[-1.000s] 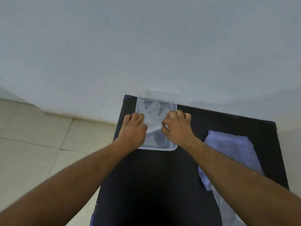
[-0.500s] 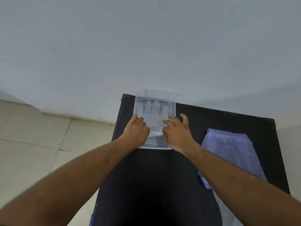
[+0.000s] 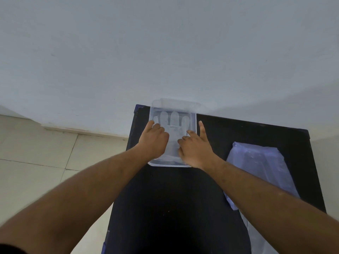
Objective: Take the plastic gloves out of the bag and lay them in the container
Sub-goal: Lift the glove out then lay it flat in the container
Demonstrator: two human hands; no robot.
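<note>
A clear plastic container (image 3: 194, 118) stands at the far left corner of the black table (image 3: 176, 208), against the wall. A translucent plastic glove (image 3: 172, 125) lies flat inside it, fingers pointing away from me. My left hand (image 3: 153, 140) rests on the glove's left side with its fingers curled down. On the glove's right side lies my right hand (image 3: 195, 145), fingers spread, with one finger stretched along the container's right rim. The bluish plastic bag (image 3: 256, 167) lies flat on the table to the right, partly hidden by my right forearm.
A white wall rises right behind the table. Pale floor tiles (image 3: 36, 153) show to the left, below the table's left edge. A second clear plastic sheet (image 3: 256, 241) hangs over the table's near right edge.
Both hands have slid back toward me over the glove, which went from crumpled to flat. My right hand's fingers have spread apart.
</note>
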